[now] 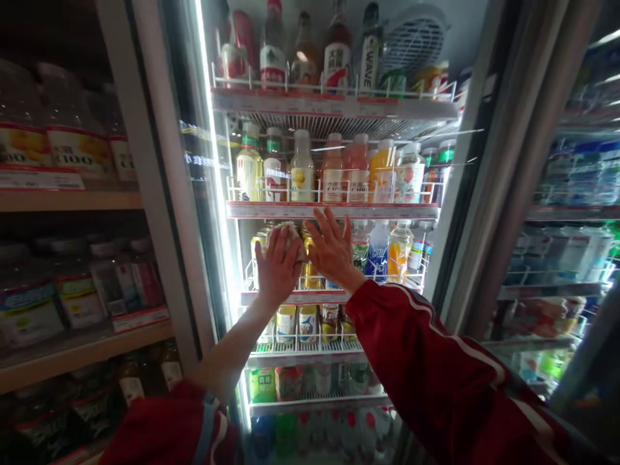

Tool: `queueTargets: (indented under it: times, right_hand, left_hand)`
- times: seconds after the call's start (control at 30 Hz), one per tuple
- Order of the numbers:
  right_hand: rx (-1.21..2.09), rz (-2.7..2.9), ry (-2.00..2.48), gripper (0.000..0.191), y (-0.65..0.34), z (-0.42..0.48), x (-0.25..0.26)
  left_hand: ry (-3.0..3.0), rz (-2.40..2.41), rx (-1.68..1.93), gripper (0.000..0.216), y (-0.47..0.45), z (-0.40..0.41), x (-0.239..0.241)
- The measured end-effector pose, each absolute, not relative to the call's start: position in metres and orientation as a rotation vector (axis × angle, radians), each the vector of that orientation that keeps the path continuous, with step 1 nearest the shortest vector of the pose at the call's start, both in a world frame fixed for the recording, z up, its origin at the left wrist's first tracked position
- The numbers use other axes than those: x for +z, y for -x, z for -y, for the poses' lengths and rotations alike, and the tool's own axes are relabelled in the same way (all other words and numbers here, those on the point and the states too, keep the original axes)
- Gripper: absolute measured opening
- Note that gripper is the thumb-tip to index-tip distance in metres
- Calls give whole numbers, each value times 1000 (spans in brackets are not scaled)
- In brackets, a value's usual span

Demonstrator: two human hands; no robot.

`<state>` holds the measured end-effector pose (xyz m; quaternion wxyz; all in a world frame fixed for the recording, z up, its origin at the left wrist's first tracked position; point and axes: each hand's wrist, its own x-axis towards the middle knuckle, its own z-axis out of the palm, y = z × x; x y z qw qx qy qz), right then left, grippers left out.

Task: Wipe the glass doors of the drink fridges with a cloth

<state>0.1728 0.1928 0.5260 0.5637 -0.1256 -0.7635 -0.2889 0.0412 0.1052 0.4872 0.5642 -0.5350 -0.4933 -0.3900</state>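
Observation:
My left hand (pixel 279 266) is raised in front of a lit drinks fridge, its fingers pressed over a crumpled pale cloth (pixel 295 236). Beside it on the right, my right hand (pixel 334 252) is open, with fingers spread and nothing visible in it. Reflections show a glass door (pixel 203 161) between me and the shelves, and both hands appear to be at that glass. Whether the right palm touches it I cannot tell. Behind the hands, a middle shelf of cans and bottles is partly hidden, including an orange drink bottle (pixel 400 250).
Above is a shelf edge (pixel 334 210) with several juice bottles, and higher stands a dark-labelled bottle (pixel 371 51). A bright light strip (pixel 213 129) runs down the left frame. Wooden shelves (pixel 72 201) of bottles stand left; another fridge (pixel 571 213) is at right.

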Motion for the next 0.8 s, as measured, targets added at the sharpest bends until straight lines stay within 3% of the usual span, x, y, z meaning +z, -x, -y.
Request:
queueTargets:
  times: [0.2,0.47,0.8]
  right_hand:
    - [-644,1817,314,45,-179,-199,525]
    - [-680,1768,313,45,-188,-208,524]
    - [-706,1748,318,46,-188,-207,525]
  left_hand:
    - [1299,1129,-826,36,-34,-100,483]
    - [1112,1261,-964,43,-11,-86,500]
    - [1213,1164,-799,38,-29,-93,490]
